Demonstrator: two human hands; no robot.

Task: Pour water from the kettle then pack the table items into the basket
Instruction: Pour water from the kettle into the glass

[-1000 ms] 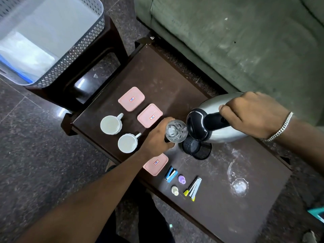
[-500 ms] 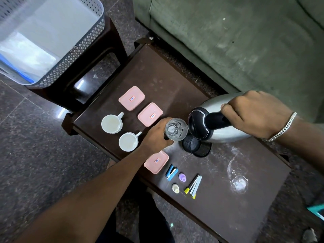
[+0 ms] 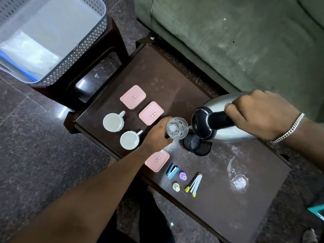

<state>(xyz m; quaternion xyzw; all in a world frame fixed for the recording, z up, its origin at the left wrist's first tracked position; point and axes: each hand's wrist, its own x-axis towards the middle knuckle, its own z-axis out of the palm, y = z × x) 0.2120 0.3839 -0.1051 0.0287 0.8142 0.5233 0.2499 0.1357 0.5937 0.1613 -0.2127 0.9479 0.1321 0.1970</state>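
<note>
My right hand (image 3: 261, 114) grips the black handle of a steel kettle (image 3: 226, 132), tilted with its spout over a clear glass (image 3: 176, 128). A thin stream of water runs from the spout into the glass. My left hand (image 3: 157, 135) holds the glass from its left side. Both are above the dark brown table (image 3: 168, 79). The white perforated basket (image 3: 70, 48) stands on a stool at the upper left.
On the table lie three pink lidded boxes (image 3: 132, 97) (image 3: 151, 113) (image 3: 157, 160), two white cups (image 3: 113, 122) (image 3: 130, 140), a black mesh holder (image 3: 198, 145), a blue stapler (image 3: 172, 170), small bottles (image 3: 182, 176), nail clippers (image 3: 193, 185) and a second clear glass (image 3: 239, 183). A green sofa (image 3: 245, 35) borders the far side.
The kettle has tipped a little further toward the glass and water now streams into it. My left hand keeps its hold on the glass.
</note>
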